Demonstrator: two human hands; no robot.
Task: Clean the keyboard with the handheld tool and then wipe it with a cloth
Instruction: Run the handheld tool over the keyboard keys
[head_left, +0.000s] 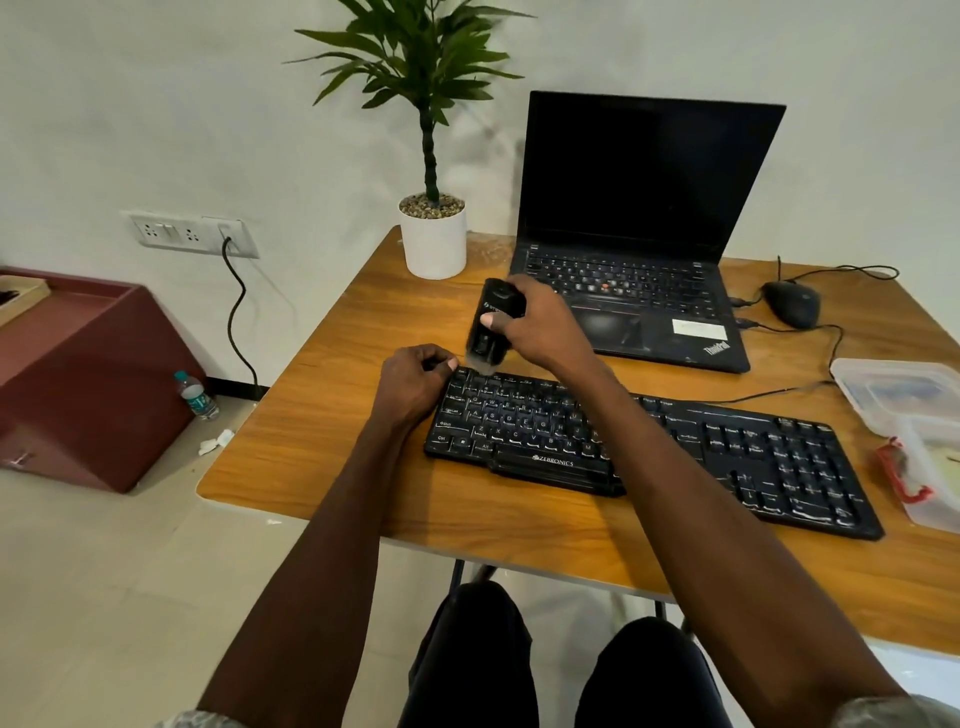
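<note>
Here the black keyboard (649, 447) lies across the near middle of the wooden desk (322, 431). The right hand (530, 325) grips a black handheld tool (491, 325) upright, its lower end at the keyboard's far left corner. The left hand (415, 384), fingers curled, pinches that same corner. Farther back stand an open laptop (639, 223) and a potted plant (431, 156); a mouse (792, 304) sits far right.
</note>
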